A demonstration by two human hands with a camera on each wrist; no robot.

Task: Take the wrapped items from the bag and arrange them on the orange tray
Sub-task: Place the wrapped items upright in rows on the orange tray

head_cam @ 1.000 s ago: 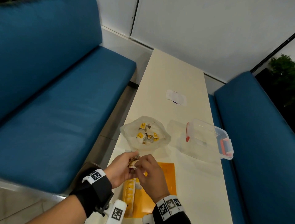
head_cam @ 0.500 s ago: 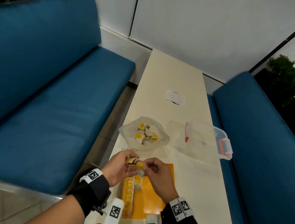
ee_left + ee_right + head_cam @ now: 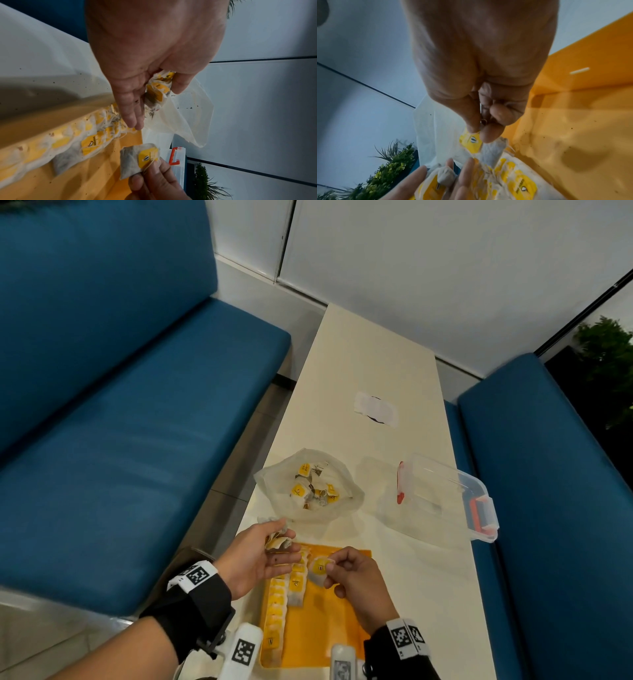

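Observation:
A clear plastic bag [image 3: 337, 510] with several yellow-tagged wrapped items lies open on the table beyond the orange tray [image 3: 329, 628]. My left hand [image 3: 281, 542] hovers over the tray's far left corner and holds a small bunch of wrapped items [image 3: 159, 86] between thumb and palm. My right hand [image 3: 330, 566] pinches a single wrapped item [image 3: 137, 162] by its yellow tag, just above the tray [image 3: 573, 121]. A row of wrapped items [image 3: 277, 607] lies along the tray's left edge. The two hands are a short way apart.
A clear lidded container [image 3: 442, 498] with red latches sits to the right of the bag. A white paper scrap [image 3: 376, 409] lies farther up the narrow table. Blue benches [image 3: 120, 440] flank the table on both sides.
My right hand has drawn one wrapped item out of the bunch in the left hand and moved it right and toward me over the tray. The left hand has stayed in place.

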